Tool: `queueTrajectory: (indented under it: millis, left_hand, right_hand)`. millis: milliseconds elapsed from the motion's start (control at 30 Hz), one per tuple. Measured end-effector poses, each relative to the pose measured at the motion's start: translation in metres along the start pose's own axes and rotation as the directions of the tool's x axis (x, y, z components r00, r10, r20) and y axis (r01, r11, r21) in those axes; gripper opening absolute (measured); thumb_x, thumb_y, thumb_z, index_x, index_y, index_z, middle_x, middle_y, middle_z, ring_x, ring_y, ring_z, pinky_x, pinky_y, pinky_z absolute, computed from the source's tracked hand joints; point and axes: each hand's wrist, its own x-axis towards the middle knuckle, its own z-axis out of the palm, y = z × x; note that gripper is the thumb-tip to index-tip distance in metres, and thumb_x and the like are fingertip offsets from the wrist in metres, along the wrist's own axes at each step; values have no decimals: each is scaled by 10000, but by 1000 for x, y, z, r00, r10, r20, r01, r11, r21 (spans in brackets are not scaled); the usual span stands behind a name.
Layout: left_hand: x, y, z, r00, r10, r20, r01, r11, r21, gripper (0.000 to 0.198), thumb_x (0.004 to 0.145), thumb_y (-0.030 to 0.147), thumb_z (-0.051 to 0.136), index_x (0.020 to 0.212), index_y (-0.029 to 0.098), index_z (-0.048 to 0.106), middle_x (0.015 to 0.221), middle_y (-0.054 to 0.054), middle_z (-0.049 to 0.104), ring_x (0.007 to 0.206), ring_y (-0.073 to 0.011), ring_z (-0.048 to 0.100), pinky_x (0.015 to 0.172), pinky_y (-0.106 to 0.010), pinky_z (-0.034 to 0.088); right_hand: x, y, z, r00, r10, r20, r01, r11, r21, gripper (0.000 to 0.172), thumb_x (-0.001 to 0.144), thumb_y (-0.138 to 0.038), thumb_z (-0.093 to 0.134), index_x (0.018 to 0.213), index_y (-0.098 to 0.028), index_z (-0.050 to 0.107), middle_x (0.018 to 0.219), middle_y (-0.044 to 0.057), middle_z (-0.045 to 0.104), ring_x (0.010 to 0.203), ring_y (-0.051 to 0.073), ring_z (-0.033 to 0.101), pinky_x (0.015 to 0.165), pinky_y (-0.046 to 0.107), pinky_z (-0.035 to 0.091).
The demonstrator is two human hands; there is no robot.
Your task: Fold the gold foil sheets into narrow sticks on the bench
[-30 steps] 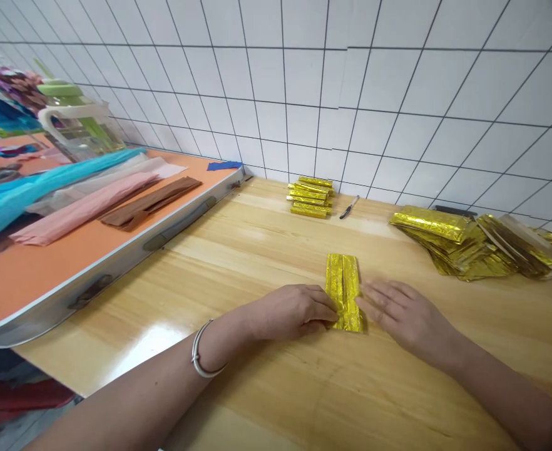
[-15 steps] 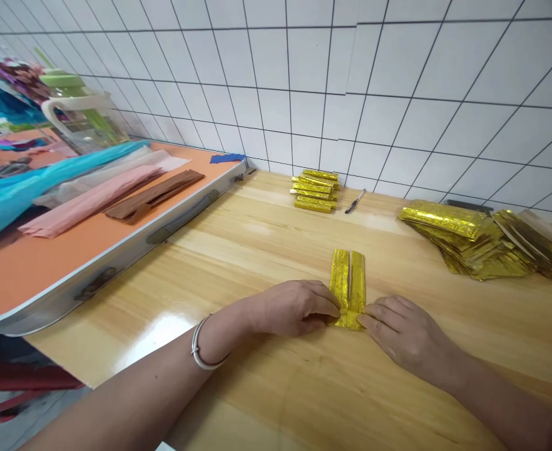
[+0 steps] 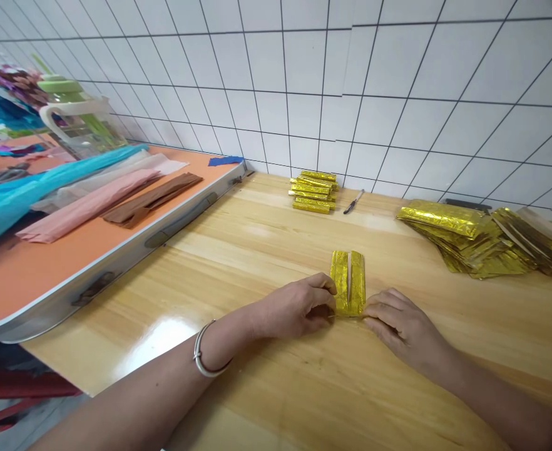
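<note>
A gold foil piece lies on the wooden table with its two long sides folded inward and a pale slit between them. My left hand pinches its lower left corner, fingers curled. At the lower right corner, my right hand grips the foil between thumb and fingers. The near edge of the foil looks straight, level with my fingertips. A silver bangle is on my left wrist.
Folded gold strips are stacked near the tiled wall, beside a pen. A heap of gold foil sheets lies at the right. The orange table at the left bears crepe paper and a green-lidded jug.
The near end of the gold foil has been folded under or over, so the piece looks shorter. Both hands stay at its near corners, and the view has shifted slightly.
</note>
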Motion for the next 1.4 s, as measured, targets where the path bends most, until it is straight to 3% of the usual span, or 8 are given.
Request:
queueTrajectory:
  millis: [167,300,533,733,1067,1400]
  left_hand:
    - [3,1,5,996,-48,-72,48,999,-1,129,813,175,553,895,152,650,963,-79,544,908,-153,533,806,-247,462]
    - [6,3,12,984,-69,-161,67,998,-19,168,851,195,505,792,131,649,909,-81,544,917,-152,518,809,-239,453]
    - [8,6,26,933,-217,-289,241,969,51,214,845,211,511,663,141,601,861,-60,545,844,-143,514,772,-256,446]
    - [11,9,31,894,-249,-372,317,939,134,198,813,210,539,625,147,551,873,-59,550,821,-154,512,764,-285,442]
    - [11,6,35,894,-225,-388,325,921,215,191,776,239,590,617,153,527,869,-55,557,818,-166,512,749,-306,431]
    - [10,7,34,914,-214,-344,316,908,275,200,801,273,571,642,155,542,831,-49,550,816,-169,498,754,-310,423]
  right_hand:
    - [3,-1,-1,997,72,-2,-71,995,64,141,862,-202,497,925,-232,619,933,53,622,887,191,542,764,357,464]
    - [5,-2,1,991,136,-6,-135,985,103,127,858,-214,500,858,-228,627,918,52,610,887,199,531,757,364,457]
    - [8,-5,3,980,197,-18,-194,976,102,150,855,-204,488,767,-213,610,853,52,579,862,207,501,739,378,434]
    - [13,-4,5,975,222,-20,-221,974,48,164,829,-190,500,680,-205,568,764,39,545,800,201,486,681,355,428]
    - [18,-3,11,973,228,-47,-232,964,-130,138,765,-153,520,639,-205,495,707,34,512,746,199,472,661,340,410]
    - [16,-3,13,955,292,-47,-295,951,-92,131,731,-179,552,620,-209,490,719,33,516,758,204,478,637,324,400]
